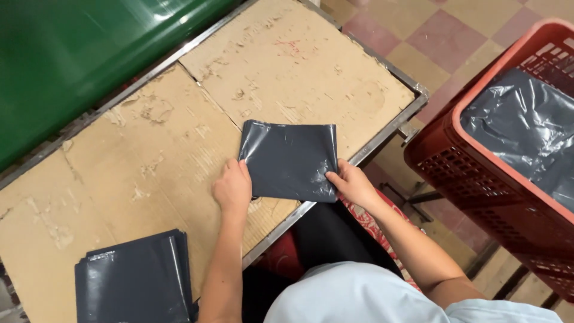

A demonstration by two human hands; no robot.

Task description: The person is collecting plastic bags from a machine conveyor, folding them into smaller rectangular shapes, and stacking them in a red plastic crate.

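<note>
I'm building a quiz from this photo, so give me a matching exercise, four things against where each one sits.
Things:
1. grey bag
2. stack of grey bags
3. red crate
4. green surface

Places:
A. top left, beyond the table edge
B. between both hands on the cardboard
C. right of the table, on the floor side
D. near left corner of the table

Pairs: 1-B, 2-D, 3-C, 4-A

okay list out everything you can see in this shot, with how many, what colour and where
folded plastic bag: one, dark grey, flat on the table near its front edge
stack of plastic bags: one pile, dark grey, table's near left corner
cardboard sheets: two, brown, worn, covering the table
table frame: one, grey metal
crate: one, red, on the right, lined with grey plastic
green surface: upper left
floor tiles: pink and tan
left hand: on the bag's left edge
right hand: fingers on its right corner
</note>
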